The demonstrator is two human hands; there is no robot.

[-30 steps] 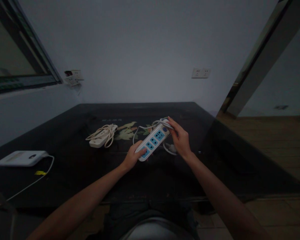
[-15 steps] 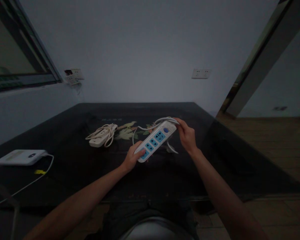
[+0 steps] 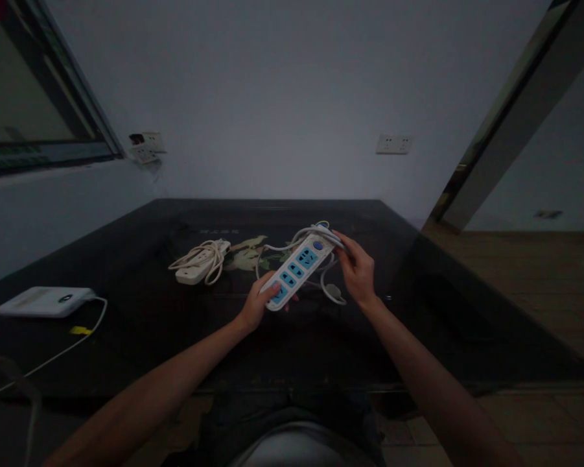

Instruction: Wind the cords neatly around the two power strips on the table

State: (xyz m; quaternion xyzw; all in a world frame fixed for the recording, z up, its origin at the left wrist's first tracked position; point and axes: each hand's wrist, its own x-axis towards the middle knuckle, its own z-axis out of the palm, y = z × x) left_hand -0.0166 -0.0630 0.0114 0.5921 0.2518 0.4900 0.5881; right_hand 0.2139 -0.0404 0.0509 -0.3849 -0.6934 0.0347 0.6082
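Observation:
A white power strip (image 3: 295, 271) with blue sockets and a blue button is held tilted above the dark table (image 3: 140, 311). My left hand (image 3: 258, 303) grips its near end, thumb on top. My right hand (image 3: 358, 267) is closed on the strip's white cable (image 3: 329, 292) at the far end, where the cable loops around the strip and hangs down beside my wrist.
A second cream power strip with its coiled cord (image 3: 200, 263) lies on the table to the left. A flat white device (image 3: 45, 301) with a cable sits at the far left. Wall sockets (image 3: 393, 143) are mounted behind the table. A wooden floor lies to the right.
My right hand has come back toward the strip's far end with the cable, laying a loop around it. The strip tilted slightly; my left hand has stayed on the near end.

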